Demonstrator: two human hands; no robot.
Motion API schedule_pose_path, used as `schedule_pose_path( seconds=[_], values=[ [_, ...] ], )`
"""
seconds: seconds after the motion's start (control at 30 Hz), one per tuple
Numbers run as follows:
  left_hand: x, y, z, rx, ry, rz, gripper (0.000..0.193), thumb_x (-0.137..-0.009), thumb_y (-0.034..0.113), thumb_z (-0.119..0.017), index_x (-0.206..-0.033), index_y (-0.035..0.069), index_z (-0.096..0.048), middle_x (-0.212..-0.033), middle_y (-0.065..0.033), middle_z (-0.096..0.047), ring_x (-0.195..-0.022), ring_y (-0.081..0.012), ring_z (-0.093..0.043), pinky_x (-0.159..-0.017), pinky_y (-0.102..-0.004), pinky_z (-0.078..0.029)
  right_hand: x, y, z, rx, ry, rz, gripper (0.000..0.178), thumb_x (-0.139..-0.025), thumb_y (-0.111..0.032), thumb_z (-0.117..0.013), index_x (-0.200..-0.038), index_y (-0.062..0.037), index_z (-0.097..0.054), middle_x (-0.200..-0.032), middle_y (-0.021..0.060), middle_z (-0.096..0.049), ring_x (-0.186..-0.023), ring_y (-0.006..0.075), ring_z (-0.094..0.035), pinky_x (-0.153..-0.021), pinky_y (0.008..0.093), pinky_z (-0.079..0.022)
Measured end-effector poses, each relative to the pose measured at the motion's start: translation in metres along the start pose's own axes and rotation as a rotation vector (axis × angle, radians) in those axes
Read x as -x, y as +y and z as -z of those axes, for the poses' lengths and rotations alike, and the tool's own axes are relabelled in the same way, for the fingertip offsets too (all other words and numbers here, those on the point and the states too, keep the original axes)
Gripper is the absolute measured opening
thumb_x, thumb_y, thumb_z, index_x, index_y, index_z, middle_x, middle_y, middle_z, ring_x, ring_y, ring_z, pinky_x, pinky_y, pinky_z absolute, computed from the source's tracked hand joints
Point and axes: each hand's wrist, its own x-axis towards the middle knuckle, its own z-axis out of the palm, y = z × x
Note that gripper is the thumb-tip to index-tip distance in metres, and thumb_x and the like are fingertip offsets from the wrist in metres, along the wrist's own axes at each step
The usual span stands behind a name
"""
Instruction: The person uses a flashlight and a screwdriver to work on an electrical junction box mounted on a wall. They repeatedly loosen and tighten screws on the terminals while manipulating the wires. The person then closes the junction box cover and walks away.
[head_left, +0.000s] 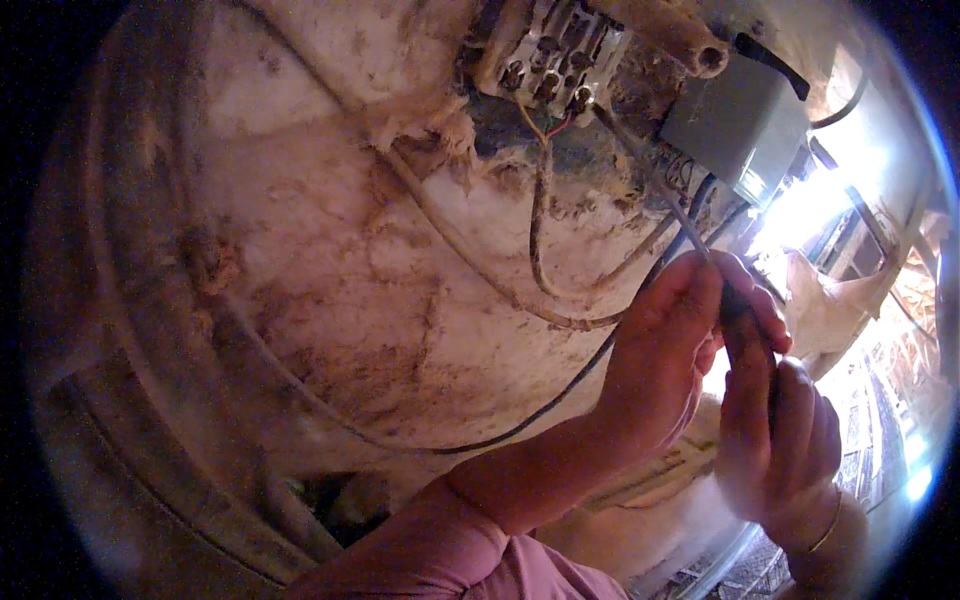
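Both my hands are raised together at right of centre, below a terminal block. The fingers of my left hand [662, 335] close round the lower part of a thin, straight grey shaft [688, 224], which looks like a screwdriver's. My right hand [780, 425] is wrapped round its dark lower end, just below and touching the left. The shaft slants up and left toward the dirty terminal block [555, 60], which has metal screw terminals. Whether its tip touches a screw cannot be made out. Thin yellow and red wires [545, 130] run from the block into a grey cable [537, 220].
A grey box [738, 125] is mounted right of the block, near a broken pipe end [705, 58]. Loose cables [455, 222] loop across the stained wall [330, 260]. Bright light [810, 205] glares at the right. A curved beam-like edge [140, 350] runs down the left.
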Motion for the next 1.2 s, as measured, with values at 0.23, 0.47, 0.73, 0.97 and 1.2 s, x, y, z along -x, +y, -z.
schedule_pose_path(
  seconds=[0.23,0.47,0.73,0.97,1.2],
  values=[
    [0.005,-0.002,-0.014,-0.057,0.054,-0.025,0.029,-0.097,0.03,-0.035,-0.092,0.003,-0.047,-0.082,-0.0115,-0.059,-0.075,-0.018,-0.06,-0.07,-0.028,-0.047,0.013,0.003,-0.003,-0.082,0.093,-0.034,0.009,-0.08,-0.002,-0.056,-0.085,0.0039,-0.06,-0.067,0.0166,-0.056,-0.05,0.0177,-0.053,-0.039,0.0251,-0.04],
    [0.004,-0.005,-0.01,-0.036,0.058,-0.058,0.027,-0.096,0.029,-0.037,-0.095,0.005,-0.047,-0.082,-0.0121,-0.06,-0.078,-0.0199,-0.062,-0.071,-0.0273,-0.049,0.01,0.006,-0.001,-0.039,0.093,-0.044,0.014,-0.082,-0.01,-0.056,-0.09,0.0015,-0.059,-0.069,0.0148,-0.056,-0.05,0.0153,-0.051,-0.04,0.0228,-0.036],
    [0.0,-0.002,-0.006,0.054,0.043,-0.053,0.026,-0.097,0.029,-0.037,-0.096,0.005,-0.047,-0.084,-0.0126,-0.059,-0.079,-0.0211,-0.062,-0.073,-0.0285,-0.049,0.005,0.009,0.002,-0.047,0.037,-0.028,0.02,-0.082,-0.003,-0.054,-0.1,0.0027,-0.061,-0.075,0.0139,-0.056,-0.056,0.0163,-0.053,-0.047,0.0243,-0.041],
    [-0.002,0.0,-0.002,0.014,0.037,-0.044,0.026,-0.097,0.029,-0.037,-0.096,0.004,-0.047,-0.084,-0.0119,-0.059,-0.08,-0.0209,-0.062,-0.074,-0.0289,-0.049,0.006,0.009,-0.004,0.015,0.101,0.003,0.022,-0.082,-0.001,-0.054,-0.102,0.003,-0.061,-0.078,0.0155,-0.056,-0.058,0.0169,-0.054,-0.048,0.0246,-0.041],
    [-0.003,0.0,-0.004,0.056,0.013,-0.032,0.026,-0.097,0.028,-0.036,-0.095,0.004,-0.047,-0.084,-0.0115,-0.059,-0.081,-0.0215,-0.062,-0.075,-0.0303,-0.049,0.006,0.008,-0.001,0.01,0.07,-0.016,0.018,-0.08,-0.001,-0.058,-0.098,0.0022,-0.062,-0.081,0.0175,-0.056,-0.059,0.017,-0.054,-0.048,0.0235,-0.04]
  ],
)
